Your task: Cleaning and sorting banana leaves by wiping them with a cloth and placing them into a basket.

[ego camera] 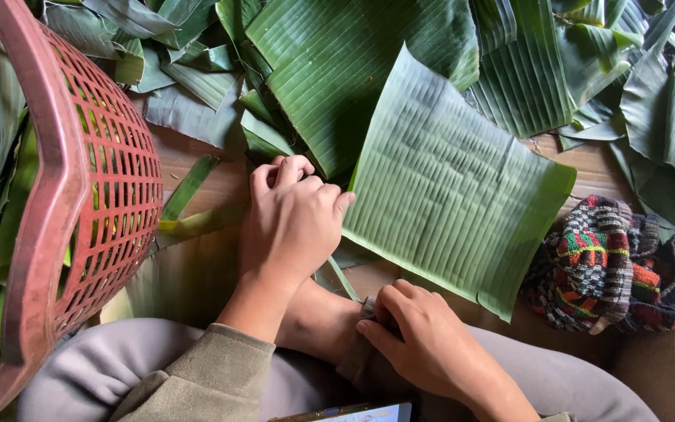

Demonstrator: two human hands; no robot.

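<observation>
You are sitting with a red plastic basket [80, 203] at your nine o'clock, its lattice wall showing green leaves packed inside. A striped woven cloth [611, 266] in red, green, black and white is lying at your three o'clock. Your left hand [294, 219] is resting curled at the left edge of a cut banana leaf [455, 187], fingers bent and touching its lower corner; whether they are pinching it, I cannot tell. The leaf is spreading from that hand toward one o'clock, pale ribbed side up. Your right hand [423, 344] is lying at five o'clock of the left, apart from the leaf, fingertips pinching a grey sleeve cuff [357, 355]. More loose leaves [525, 70] are covering the wooden floor [220, 176] across twelve o'clock.
</observation>
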